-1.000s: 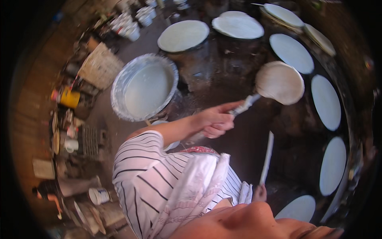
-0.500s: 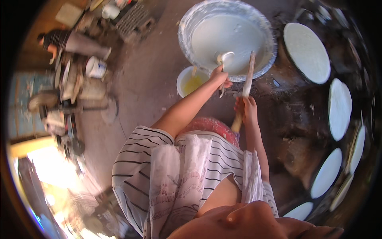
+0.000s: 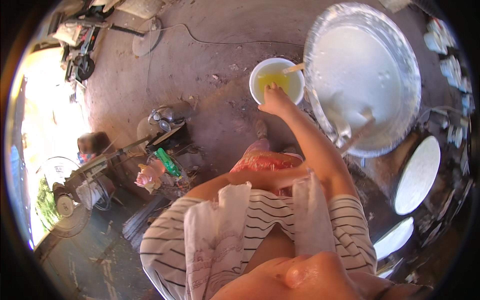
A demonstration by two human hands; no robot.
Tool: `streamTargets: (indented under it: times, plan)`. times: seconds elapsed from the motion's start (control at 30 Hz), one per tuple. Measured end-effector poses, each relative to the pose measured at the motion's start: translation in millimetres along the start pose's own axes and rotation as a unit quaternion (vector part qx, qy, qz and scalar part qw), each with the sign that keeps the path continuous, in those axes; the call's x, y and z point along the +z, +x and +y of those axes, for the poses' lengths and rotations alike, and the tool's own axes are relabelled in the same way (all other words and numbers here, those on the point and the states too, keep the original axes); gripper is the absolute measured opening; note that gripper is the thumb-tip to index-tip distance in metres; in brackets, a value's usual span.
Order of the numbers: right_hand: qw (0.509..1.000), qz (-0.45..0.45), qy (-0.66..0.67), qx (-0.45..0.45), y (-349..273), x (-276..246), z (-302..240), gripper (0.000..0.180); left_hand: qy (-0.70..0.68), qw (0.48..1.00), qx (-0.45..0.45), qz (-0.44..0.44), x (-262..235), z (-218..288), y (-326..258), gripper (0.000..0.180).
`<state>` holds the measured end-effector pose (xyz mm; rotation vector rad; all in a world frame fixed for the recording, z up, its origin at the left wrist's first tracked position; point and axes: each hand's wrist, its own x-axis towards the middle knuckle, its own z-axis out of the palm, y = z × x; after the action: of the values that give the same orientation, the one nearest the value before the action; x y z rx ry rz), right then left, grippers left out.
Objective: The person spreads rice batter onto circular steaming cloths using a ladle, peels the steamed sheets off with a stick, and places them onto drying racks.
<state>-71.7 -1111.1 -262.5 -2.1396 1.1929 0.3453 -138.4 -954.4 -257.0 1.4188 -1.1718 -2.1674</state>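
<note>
My right hand reaches over a white bowl of yellow liquid. Its fingers point down at the liquid, slightly apart, with nothing visible in them; whether the tips are wet I cannot tell. A light wooden handle leans out over the bowl's rim. My left forearm crosses beneath the right one, which hides the left hand. Beyond that crossing, a blurred wooden stick and a pale ladle lie at the near rim of a large metal basin holding whitish liquid.
Round white disks stand along the right side. A standing fan is at the left, and a green bottle lies among litter nearer me. A cable runs over the floor toward the basin. White containers sit far right.
My view has turned left. My right hand has left the stick and moved over to the white bowl. My left arm has swung right, and its hand, earlier holding the ladle, is now hidden.
</note>
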Motion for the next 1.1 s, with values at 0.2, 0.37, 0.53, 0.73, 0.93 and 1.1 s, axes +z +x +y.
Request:
streamTargets:
  times: [0.2, 0.37, 0.53, 0.73, 0.93, 1.1]
  plan:
    - [0.983, -0.076, -0.155, 0.062, 148, 153, 62, 0.064, -0.055, 0.985, -0.066, 0.148, -107, -95, 57, 0.022]
    - [0.968, -0.076, -0.241, 0.003, 265, 212, 124, 0.045, -0.050, 0.962, -0.108, 0.247, -211, -167, 136, 0.024]
    - [0.994, 0.003, 0.014, 0.105, 310, 327, 203, 0.035, -0.068, 0.967, -0.099, 0.223, -217, -179, 161, 0.026]
    - [0.976, -0.136, -0.138, 0.095, 257, 138, 71, 0.026, -0.102, 0.994, 0.009, 0.026, -100, -63, 95, 0.029]
    - [0.987, 0.109, 0.104, -0.046, 64, -89, -1, 0.023, -0.132, 0.985, 0.049, -0.099, -55, 64, 30, 0.032]
    - [0.896, 0.256, 0.357, 0.061, -86, -164, 101, 0.028, -0.171, 0.983, -0.030, -0.063, -59, 90, 36, 0.085]
